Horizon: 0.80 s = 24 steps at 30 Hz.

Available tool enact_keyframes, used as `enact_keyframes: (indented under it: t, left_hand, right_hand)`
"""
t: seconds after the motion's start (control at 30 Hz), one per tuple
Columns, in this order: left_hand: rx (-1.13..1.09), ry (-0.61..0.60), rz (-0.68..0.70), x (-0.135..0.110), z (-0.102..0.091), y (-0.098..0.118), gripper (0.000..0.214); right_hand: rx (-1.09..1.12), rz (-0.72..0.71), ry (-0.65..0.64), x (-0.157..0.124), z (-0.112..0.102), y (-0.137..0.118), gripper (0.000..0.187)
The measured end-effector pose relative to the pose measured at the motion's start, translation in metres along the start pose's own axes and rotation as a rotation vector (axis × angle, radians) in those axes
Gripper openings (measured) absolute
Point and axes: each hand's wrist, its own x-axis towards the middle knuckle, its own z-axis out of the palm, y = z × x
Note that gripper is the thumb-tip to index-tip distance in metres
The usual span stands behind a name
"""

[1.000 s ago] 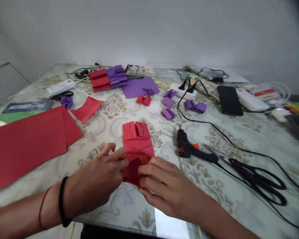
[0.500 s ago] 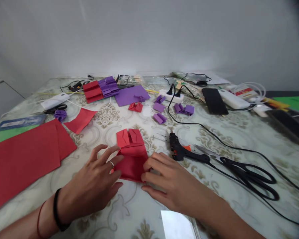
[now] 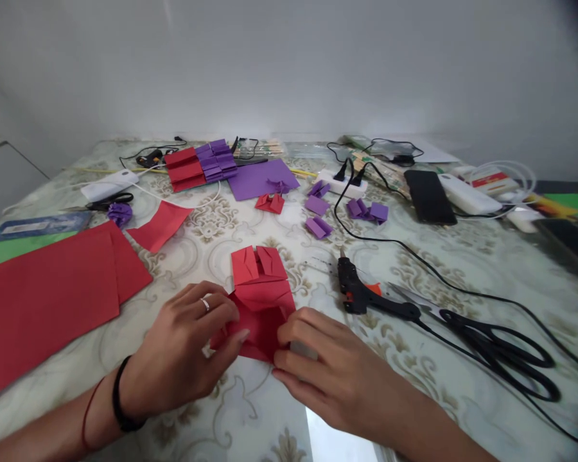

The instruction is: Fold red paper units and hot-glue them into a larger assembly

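Note:
A folded red paper piece [image 3: 260, 324] lies on the patterned tablecloth in front of me, with creased flaps on its far part. My left hand [image 3: 183, 343] pinches its near left edge between thumb and fingers; a ring and a black wristband are on this arm. At the near right edge, my right hand [image 3: 325, 366] has its bent fingers closed on the paper, and that side is lifted a little. A black hot glue gun [image 3: 361, 292] rests to the right, beside black-handled scissors [image 3: 486, 337].
Large red paper sheets [image 3: 52, 301] lie at left, near a loose red scrap [image 3: 160, 226]. Several small purple folded pieces [image 3: 318, 205] sit farther back, before a white power strip [image 3: 340, 183]. A black phone [image 3: 429, 197] and the glue gun's cable are at right.
My left fingers have curled from spread out to a pinch on the paper's left edge. My right hand keeps its hold. The view has shifted slightly.

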Motion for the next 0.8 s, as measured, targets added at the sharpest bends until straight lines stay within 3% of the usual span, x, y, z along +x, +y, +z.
enact_keyframes:
  t: [0.1, 0.2, 0.27, 0.43, 0.57, 0.67, 0.8]
  left_hand:
    - [-0.007, -0.058, -0.102, 0.000, 0.000, -0.001, 0.009]
    - [0.009, -0.099, -0.091, -0.001, -0.001, -0.002, 0.046]
    - [-0.015, -0.156, -0.067, -0.002, -0.002, -0.002, 0.059]
    - [0.052, -0.311, -0.188, -0.003, -0.005, -0.003, 0.024]
    - [0.148, -0.351, -0.190, -0.007, -0.007, -0.005, 0.033]
    - [0.163, -0.379, -0.212, -0.008, -0.007, -0.006, 0.028]
    - [0.126, -0.325, -0.237, -0.008, -0.007, -0.010, 0.028]
  right_hand:
    - [-0.016, -0.025, -0.020, 0.001, 0.006, -0.005, 0.009]
    - [-0.051, -0.044, -0.056, 0.002, 0.010, -0.009, 0.007]
    - [-0.071, -0.069, -0.060, 0.003, 0.012, -0.011, 0.008]
    - [-0.075, -0.155, -0.023, 0.005, 0.016, -0.016, 0.014]
    - [-0.061, -0.164, 0.029, 0.007, 0.018, -0.018, 0.016]
    - [-0.051, -0.156, 0.046, 0.007, 0.018, -0.019, 0.014]
    - [-0.033, -0.143, 0.052, 0.006, 0.016, -0.020, 0.014]
